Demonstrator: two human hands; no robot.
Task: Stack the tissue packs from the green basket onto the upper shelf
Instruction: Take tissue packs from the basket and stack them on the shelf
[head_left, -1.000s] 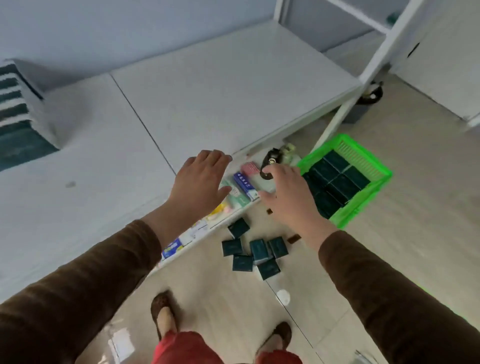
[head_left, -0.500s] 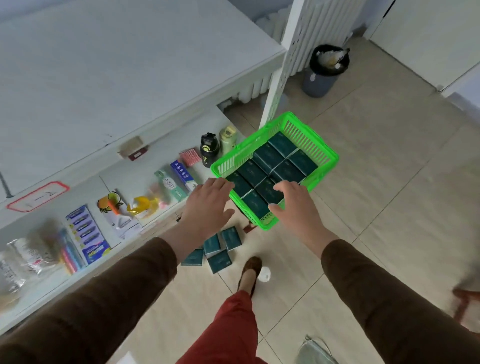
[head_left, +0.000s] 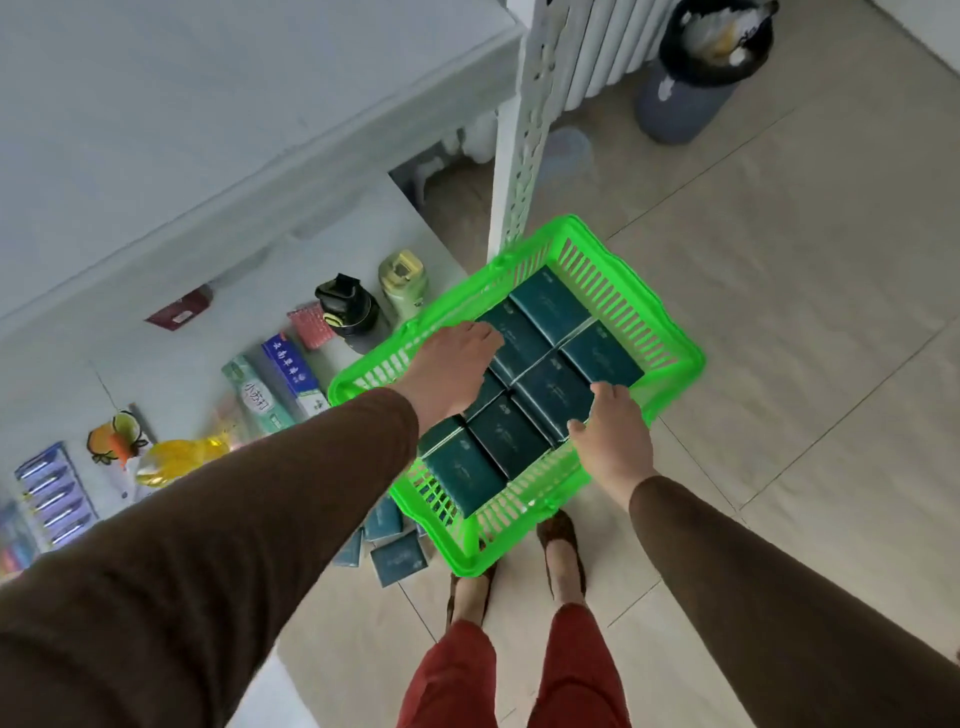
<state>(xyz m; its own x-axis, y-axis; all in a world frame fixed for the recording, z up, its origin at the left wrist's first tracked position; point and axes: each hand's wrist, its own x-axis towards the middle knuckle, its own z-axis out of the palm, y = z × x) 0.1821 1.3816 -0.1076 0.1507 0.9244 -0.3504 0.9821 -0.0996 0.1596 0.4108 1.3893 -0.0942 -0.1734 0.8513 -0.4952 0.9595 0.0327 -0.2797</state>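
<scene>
Left hand (head_left: 449, 371) covers part of the far-left packs (head_left: 535, 387) in the basket (head_left: 670, 358), so the packs under the palm are hidden; its fingers (head_left: 480, 332) lie fairly straight, flat on the pack tops, curled round nothing visible. Right hand (head_left: 615, 439) sits at the near-right edge of the pack block, fingers bent over the pack edge; can't tell if it actually grips a pack or just touches. Basket is bright green, slatted plastic, on the floor (head_left: 779, 291) just right of the shelf post (head_left: 524, 119), near corner by the feet (head_left: 563, 551). Packs are dark teal, rectangular, glossy wrap with small pale print too small to read, laid flat in two tight rows filling the basket, about eight showing. A few loose packs (head_left: 397, 556) lie on the floor near-left of the basket, partly cut off by the left sleeve and basket wall. Upper shelf (head_left: 182, 104) is at far left, pale grey, blurred. Lower shelf (head_left: 171, 374) holds toothpaste boxes (head_left: 275, 387), a black bottle (head_left: 350, 312), a pale green bottle (head_left: 402, 283), and other blurred goods, partly hidden by the left sleeve. Bin (head_left: 701, 67) far right, top cut off by the frame.
</scene>
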